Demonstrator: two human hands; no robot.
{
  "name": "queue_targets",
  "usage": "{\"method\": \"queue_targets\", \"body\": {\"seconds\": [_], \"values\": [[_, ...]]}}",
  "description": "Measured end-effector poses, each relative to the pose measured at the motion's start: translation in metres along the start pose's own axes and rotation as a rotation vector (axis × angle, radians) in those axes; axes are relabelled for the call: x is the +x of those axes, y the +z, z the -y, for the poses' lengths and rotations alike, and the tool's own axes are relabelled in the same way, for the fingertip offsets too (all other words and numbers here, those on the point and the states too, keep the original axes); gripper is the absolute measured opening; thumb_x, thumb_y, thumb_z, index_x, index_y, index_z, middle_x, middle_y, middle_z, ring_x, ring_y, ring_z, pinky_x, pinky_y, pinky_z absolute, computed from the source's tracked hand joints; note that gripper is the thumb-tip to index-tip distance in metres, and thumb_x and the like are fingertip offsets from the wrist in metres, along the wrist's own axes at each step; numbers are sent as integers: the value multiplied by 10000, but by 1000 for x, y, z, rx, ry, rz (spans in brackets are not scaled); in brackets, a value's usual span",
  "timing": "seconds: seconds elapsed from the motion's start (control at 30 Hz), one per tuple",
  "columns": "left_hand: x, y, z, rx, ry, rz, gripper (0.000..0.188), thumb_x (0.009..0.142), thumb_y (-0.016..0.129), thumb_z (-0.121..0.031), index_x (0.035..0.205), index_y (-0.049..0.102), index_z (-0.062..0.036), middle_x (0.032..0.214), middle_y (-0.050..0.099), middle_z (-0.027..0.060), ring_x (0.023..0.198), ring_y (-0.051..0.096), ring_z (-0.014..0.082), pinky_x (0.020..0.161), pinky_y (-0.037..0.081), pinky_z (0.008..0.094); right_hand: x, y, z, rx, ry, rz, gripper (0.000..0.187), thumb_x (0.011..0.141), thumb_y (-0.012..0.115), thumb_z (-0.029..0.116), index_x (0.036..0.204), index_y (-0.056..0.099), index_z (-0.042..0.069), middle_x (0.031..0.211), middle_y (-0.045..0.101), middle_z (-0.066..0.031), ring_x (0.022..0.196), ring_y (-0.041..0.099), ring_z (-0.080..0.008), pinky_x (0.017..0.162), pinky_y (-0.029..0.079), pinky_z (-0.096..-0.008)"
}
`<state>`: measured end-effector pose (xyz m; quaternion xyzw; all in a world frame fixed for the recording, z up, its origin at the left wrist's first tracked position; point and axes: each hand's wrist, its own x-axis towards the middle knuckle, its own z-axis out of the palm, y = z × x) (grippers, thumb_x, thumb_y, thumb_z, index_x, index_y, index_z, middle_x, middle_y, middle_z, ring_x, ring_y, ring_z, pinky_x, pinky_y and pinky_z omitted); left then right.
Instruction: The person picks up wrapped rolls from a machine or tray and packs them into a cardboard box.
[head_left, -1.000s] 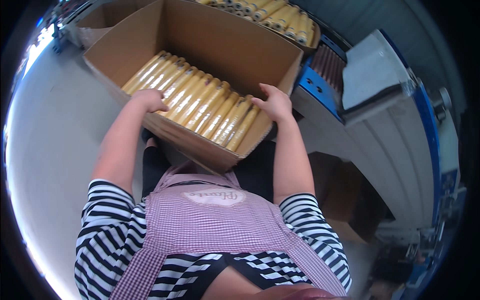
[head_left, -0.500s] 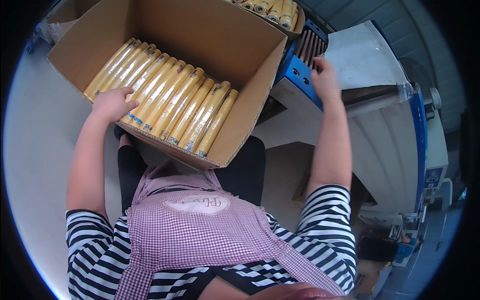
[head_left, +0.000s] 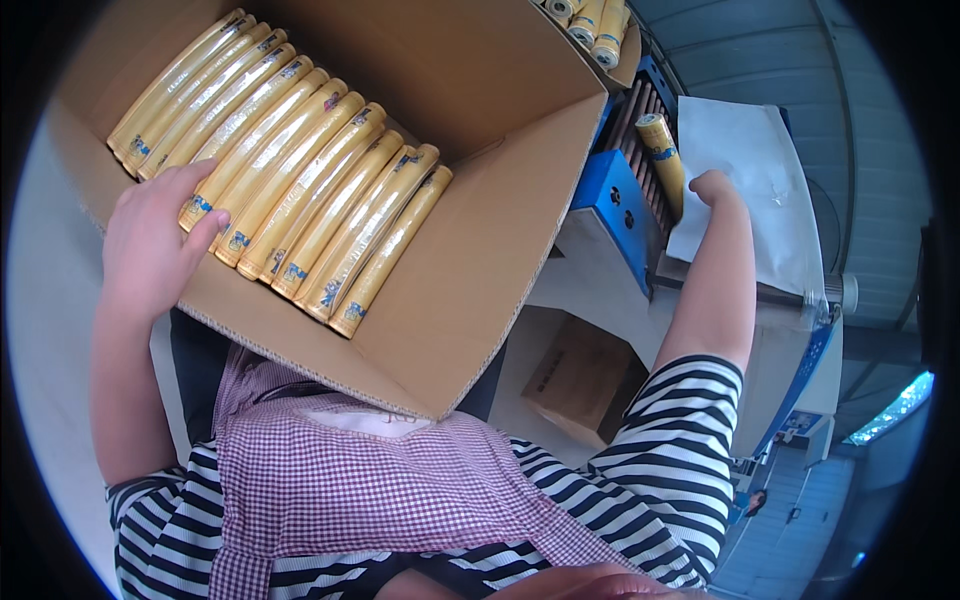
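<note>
My left hand [head_left: 150, 240] reaches over the near left edge of a cardboard box [head_left: 330, 350], its thumb and index finger spread apart against the ends of the yellow rolls [head_left: 300, 190]. These rolls lie side by side in a slanting row, wrapped in shiny clear film with blue prints near their ends. At the right, my right hand [head_left: 714, 188] is bent beside a single yellow roll [head_left: 662, 165], which sits tilted on dark rollers [head_left: 640, 120]. A narrow strip of white shows between that hand and the roll. Most of its fingers are hidden.
The rollers belong to a machine with blue side plates [head_left: 612, 195]. A white sheet [head_left: 745, 220] covers its top. Behind the box, another carton [head_left: 628, 62] holds more yellow rolls. A closed brown carton [head_left: 580, 370] stands below on the right. A person [head_left: 748, 503] shows far off.
A yellow roll now shows on the rollers, where none was visible before. My right hand has moved right, beside it. The box appears larger and farther left, with my left hand still at its edge.
</note>
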<state>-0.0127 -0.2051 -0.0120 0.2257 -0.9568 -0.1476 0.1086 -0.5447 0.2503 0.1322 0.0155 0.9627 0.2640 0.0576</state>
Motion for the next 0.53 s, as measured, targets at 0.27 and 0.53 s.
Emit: {"method": "queue_targets", "body": {"seconds": [0.27,0.53], "values": [[7,-5,2,-67,-38,91,476,877,700,-229,1317,620,-65,1273,660,169,1193,590,365,1064,414,453,40,27,62,227,-242,-155,1056,695,835,82,1591,278,102,1485,512,-216,1348,523,-341,1128,416,-388],[7,-1,4,-13,-31,66,491,862,725,-257,1307,621,-75,1262,663,155,1204,592,336,1054,413,452,23,10,89,198,-311,-134,1096,758,769,63,1628,113,185,1539,452,-192,1412,454,-353,1149,406,-410]]}}
